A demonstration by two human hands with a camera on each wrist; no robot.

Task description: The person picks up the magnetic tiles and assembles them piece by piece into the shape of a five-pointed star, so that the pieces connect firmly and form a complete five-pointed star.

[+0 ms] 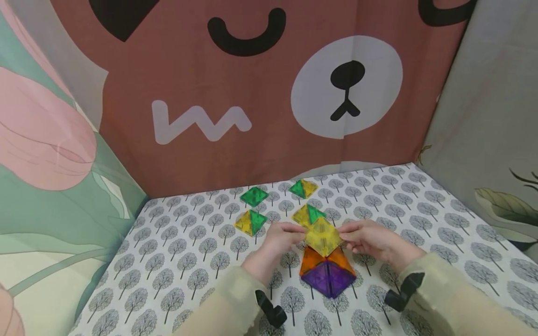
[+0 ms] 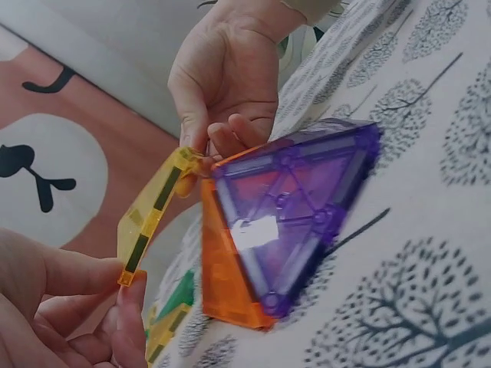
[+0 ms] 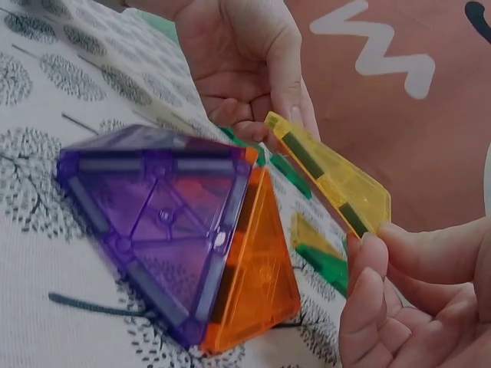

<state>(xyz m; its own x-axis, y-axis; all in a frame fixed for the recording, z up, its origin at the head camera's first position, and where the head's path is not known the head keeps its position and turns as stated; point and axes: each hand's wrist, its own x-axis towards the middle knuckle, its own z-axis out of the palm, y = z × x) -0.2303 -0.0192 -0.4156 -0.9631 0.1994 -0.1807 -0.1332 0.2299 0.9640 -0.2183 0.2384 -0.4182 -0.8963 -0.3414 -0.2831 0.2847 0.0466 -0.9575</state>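
A translucent yellow magnetic tile piece [image 1: 322, 236], diamond-shaped in the head view, is held at its two side corners. My left hand [image 1: 282, 242] pinches its left corner between thumb and fingers. On the opposite corner, my right hand [image 1: 370, 238] does the same. Just below and nearer to me stands a pyramid-like shape of magnetic tiles, with purple triangles [image 1: 329, 278] in front and orange triangles [image 1: 310, 259] behind. In the left wrist view, dark magnets show along the edge of the yellow piece [image 2: 146, 222]. Whether it touches the orange tiles, I cannot tell.
Behind the hands lie a green tile piece [image 1: 254, 196] and three yellow-and-green ones: one near left [image 1: 251, 222], one far right [image 1: 303, 188], one just behind the yellow piece [image 1: 308, 214]. A tree-patterned cloth [image 1: 176, 261] covers the table; printed curtains [image 1: 201, 79] surround it.
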